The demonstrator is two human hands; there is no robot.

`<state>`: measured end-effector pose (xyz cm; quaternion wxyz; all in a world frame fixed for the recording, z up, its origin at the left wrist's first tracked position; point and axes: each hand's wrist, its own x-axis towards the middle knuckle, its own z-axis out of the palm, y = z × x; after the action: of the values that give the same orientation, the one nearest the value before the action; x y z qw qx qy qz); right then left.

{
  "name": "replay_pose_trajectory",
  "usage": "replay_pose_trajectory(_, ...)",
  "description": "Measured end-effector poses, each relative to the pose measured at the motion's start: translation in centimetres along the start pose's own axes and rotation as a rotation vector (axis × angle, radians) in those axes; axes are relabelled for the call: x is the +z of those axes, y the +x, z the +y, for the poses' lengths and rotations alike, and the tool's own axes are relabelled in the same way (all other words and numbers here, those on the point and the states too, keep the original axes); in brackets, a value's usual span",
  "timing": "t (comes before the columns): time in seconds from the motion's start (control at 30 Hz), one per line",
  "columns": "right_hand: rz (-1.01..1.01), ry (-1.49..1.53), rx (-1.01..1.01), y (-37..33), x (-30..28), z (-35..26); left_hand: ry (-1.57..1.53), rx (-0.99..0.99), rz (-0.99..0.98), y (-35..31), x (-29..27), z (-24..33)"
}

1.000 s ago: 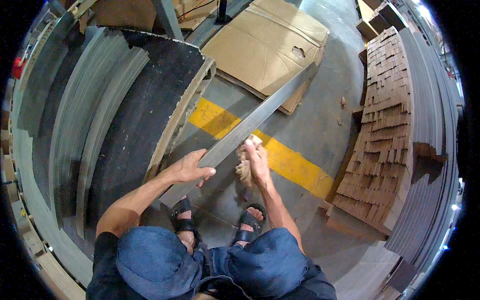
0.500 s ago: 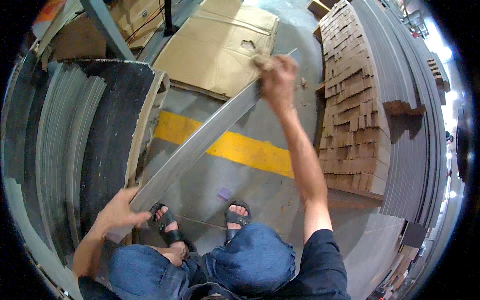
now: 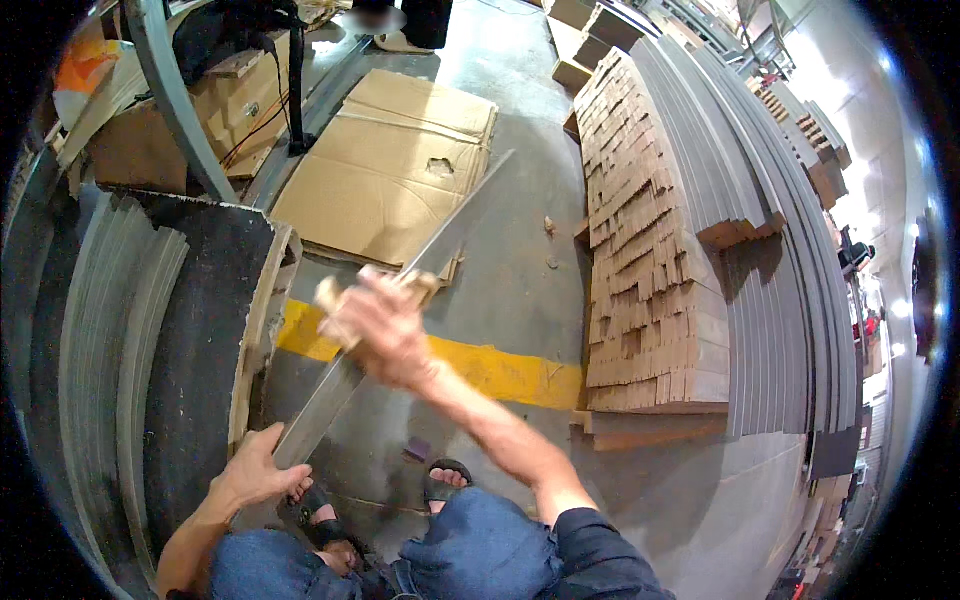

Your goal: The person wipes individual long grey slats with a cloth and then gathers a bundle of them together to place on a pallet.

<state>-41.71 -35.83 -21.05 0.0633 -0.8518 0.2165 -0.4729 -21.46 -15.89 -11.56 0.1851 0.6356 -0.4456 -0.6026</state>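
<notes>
At far left, against the wall: stack of long grey panels (image 3: 120,330) standing on edge, dark sheet (image 3: 205,340) leaning beside, edged by pale wooden frame (image 3: 262,330). Above, near top left: curved grey metal post (image 3: 175,100), brown carton (image 3: 140,150) with black cables. Lower left: left hand (image 3: 255,470), fingers spread and pressed flat on near end of long grey strip (image 3: 330,395), pinning rather than gripping. Strip itself: narrow, flat, running diagonally from left hand up and right over yellow floor line (image 3: 500,370) to far tip near flattened cardboard sheets (image 3: 390,170). Centre: right hand (image 3: 380,325), blurred by motion, closed around pale cloth or pad (image 3: 335,295) held against strip at mid-length; exact grip not readable through blur. Below: sandalled feet (image 3: 450,480) on bare concrete floor (image 3: 520,230), toes just beside strip's near end. Right of centre: tall stack of tan corrugated pieces (image 3: 650,260), then stacked grey strips (image 3: 770,230) fanning toward right rim. Risks, as judged: strip's thin edge liable to cut palm if cloth slips off; near end held by flat pressure only, so liable to slide or swing toward exposed toes; unsupported far tip liable to whip and strike cardboard or tan stack.
</notes>
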Motion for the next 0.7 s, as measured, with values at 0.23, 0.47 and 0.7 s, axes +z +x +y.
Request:
replay_pose_trajectory(0.23,0.800,0.388,0.995,2.3,-13.2,21.2,0.578,0.036,0.174,-6.1,-1.4,-1.8)
replay_pose_trajectory(0.47,0.702,1.512,0.857,1.2,-13.6,18.6,0.326,0.167,-0.009,-2.2,-1.3,-3.0)
replay_pose_trajectory(0.7,0.557,1.773,0.729,5.4,-11.3,8.2,0.281,0.252,-0.065,3.9,1.9,-5.5)
